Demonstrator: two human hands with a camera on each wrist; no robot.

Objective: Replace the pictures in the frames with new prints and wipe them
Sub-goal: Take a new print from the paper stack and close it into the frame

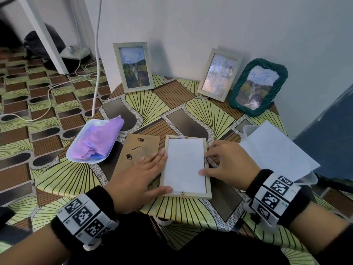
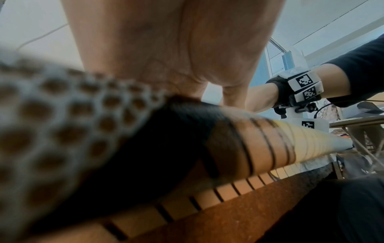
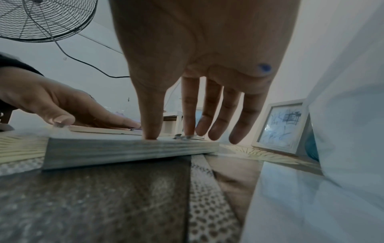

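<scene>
A pale wooden frame (image 1: 186, 195) lies face down at the table's middle, with the white back of a print (image 1: 184, 165) filling it. My left hand (image 1: 145, 175) lies flat along the frame's left side, thumb on the bottom rail. My right hand (image 1: 217, 165) rests on the right rail, its thumb pressing down near the print's edge and its fingertips at a small metal tab (image 1: 206, 160). In the right wrist view the right hand's fingers (image 3: 209, 115) are straight above the frame (image 3: 124, 151). The brown backing board (image 1: 139, 146) lies left of the frame, partly under my left fingers.
A purple cloth (image 1: 97, 142) sits in a white tray (image 1: 76, 157) at the left. Two pale frames (image 1: 133, 66) (image 1: 219, 74) and a green woven frame (image 1: 257, 87) stand by the wall, their pictures scribbled in blue. White sheets (image 1: 275, 150) lie at the right. A fan (image 3: 45, 19) stands beyond.
</scene>
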